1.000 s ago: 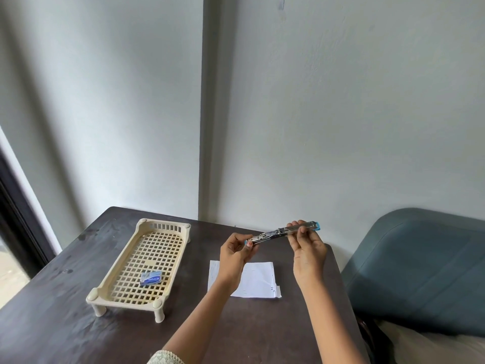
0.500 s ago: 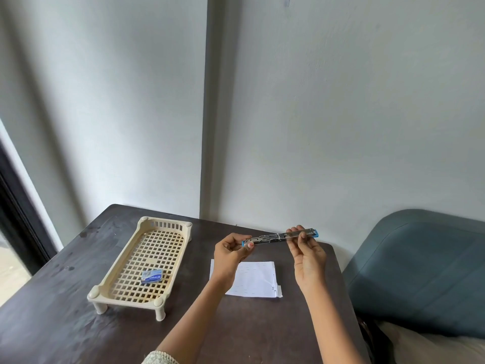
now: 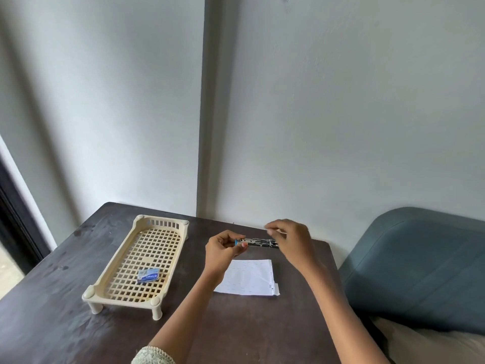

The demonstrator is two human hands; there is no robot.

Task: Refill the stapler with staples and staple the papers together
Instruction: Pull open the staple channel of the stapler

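Observation:
A slim metal stapler (image 3: 258, 243) with a blue tip is held level above the far part of the dark table (image 3: 65, 324). My left hand (image 3: 221, 252) pinches its blue left end. My right hand (image 3: 291, 240) is blurred and covers the stapler's right end, with its fingertips bent and raised a little above the metal; whether it grips the stapler is unclear. Beneath the hands lie white papers (image 3: 249, 278), flat on the table. A small blue staple box (image 3: 148, 275) rests inside the cream plastic tray (image 3: 162, 223) to the left.
The tray stands on short legs at the table's left middle. A grey wall runs right behind the table's far edge. A blue-grey padded chair (image 3: 420, 264) stands against the table's right side. A dark door or window frame (image 3: 15, 219) is at the far left.
The stapler has come down closer to the table and levelled out. My right hand has slid left along it and lifted its fingers. My left hand still holds the blue end.

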